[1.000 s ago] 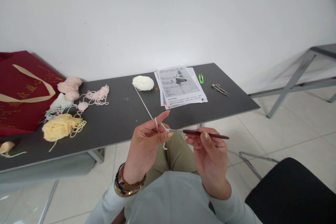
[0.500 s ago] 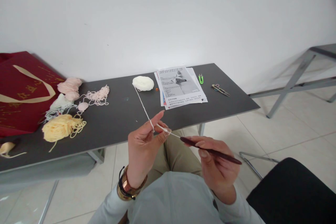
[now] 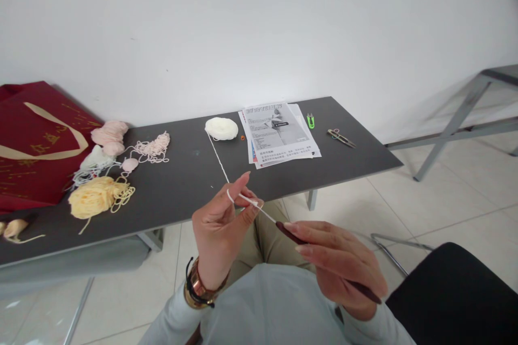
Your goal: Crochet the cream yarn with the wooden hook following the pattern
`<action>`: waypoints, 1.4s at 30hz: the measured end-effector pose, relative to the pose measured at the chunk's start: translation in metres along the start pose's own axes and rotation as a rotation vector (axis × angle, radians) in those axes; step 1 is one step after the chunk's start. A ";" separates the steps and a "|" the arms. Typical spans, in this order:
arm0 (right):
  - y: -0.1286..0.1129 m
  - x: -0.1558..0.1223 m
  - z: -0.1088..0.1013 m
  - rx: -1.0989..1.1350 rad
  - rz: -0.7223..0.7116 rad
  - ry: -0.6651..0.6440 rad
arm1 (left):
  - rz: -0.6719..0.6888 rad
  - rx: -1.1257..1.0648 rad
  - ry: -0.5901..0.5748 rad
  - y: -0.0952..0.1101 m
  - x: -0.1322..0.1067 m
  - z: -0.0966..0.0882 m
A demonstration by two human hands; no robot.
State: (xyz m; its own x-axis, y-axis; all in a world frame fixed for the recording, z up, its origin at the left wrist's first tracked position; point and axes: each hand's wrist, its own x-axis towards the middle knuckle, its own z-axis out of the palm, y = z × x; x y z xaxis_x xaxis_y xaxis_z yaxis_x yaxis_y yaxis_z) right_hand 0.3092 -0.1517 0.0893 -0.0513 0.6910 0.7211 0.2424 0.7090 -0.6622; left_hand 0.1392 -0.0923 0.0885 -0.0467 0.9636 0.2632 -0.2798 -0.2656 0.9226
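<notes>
White yarn runs from a white yarn ball on the table to my left hand. It loops round the raised index finger, and the thumb and fingertips pinch its worked end. A crochet hook with a dark brown handle lies in my right hand, which is closed around it with the palm turned down. The hook's thin shaft reaches to the yarn at my left fingertips; its tip is too small to make out. Both hands are in front of the table's near edge, above my lap.
On the dark table lie printed sheets, green thread snips, metal snips and a small orange piece. At left are pink yarn, yellow yarn and a red bag. A black chair stands at right.
My right hand has rolled over, palm down, and shifted slightly right and down, tilting the crochet hook more steeply. My left hand still pinches the yarn and has moved little.
</notes>
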 end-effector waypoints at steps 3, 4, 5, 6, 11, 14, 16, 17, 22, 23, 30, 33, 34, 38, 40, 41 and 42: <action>0.003 -0.005 0.007 0.052 0.104 0.178 | -0.002 0.011 0.002 0.000 -0.001 0.000; 0.004 -0.007 0.010 0.073 0.150 0.253 | 0.003 0.019 0.002 0.000 -0.001 0.000; 0.004 -0.009 0.013 0.100 0.198 0.318 | 0.011 0.030 0.000 0.000 -0.001 0.000; 0.004 -0.010 0.015 0.133 0.235 0.374 | 0.021 0.041 -0.002 0.000 -0.001 0.000; 0.002 -0.007 0.019 0.215 0.321 0.490 | 0.075 0.100 -0.021 0.001 -0.002 -0.001; 0.002 -0.003 0.018 0.229 0.376 0.510 | 0.097 0.139 -0.042 0.004 0.000 0.000; 0.002 0.000 0.017 0.239 0.374 0.521 | 0.096 0.156 -0.069 0.007 0.001 0.000; 0.003 0.001 0.017 0.234 0.374 0.521 | 0.087 0.161 -0.084 0.008 0.002 -0.001; 0.006 0.004 0.014 0.225 0.393 0.504 | -0.072 0.139 -0.146 0.007 0.008 -0.007; 0.007 0.005 0.013 0.244 0.388 0.498 | -0.123 0.123 -0.159 0.006 0.009 -0.009; 0.018 0.007 0.012 0.359 0.438 0.515 | -0.332 0.007 -0.243 0.000 0.013 -0.013; 0.022 0.009 0.014 0.463 0.521 0.521 | -0.381 -0.019 -0.234 -0.001 0.011 -0.012; 0.023 0.010 0.014 0.489 0.546 0.528 | -0.389 -0.011 -0.240 0.000 0.011 -0.012; 0.025 0.013 0.016 0.538 0.606 0.545 | -0.378 0.113 -0.347 0.009 0.014 -0.013; 0.026 0.013 0.015 0.546 0.622 0.542 | -0.327 0.206 -0.401 0.015 0.019 -0.013; 0.027 0.013 0.015 0.551 0.628 0.538 | -0.310 0.242 -0.421 0.017 0.021 -0.013; 0.028 0.013 0.015 0.558 0.634 0.534 | -0.310 0.268 -0.436 0.019 0.024 -0.013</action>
State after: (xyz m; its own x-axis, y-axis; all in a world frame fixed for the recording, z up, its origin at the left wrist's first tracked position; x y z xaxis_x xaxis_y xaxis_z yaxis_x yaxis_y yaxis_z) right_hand 0.3006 -0.1210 0.0768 0.4057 0.9077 0.1071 -0.4229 0.2903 -0.8584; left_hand 0.1198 -0.0741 0.1090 0.4118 0.9112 0.0097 0.0365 -0.0272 0.9990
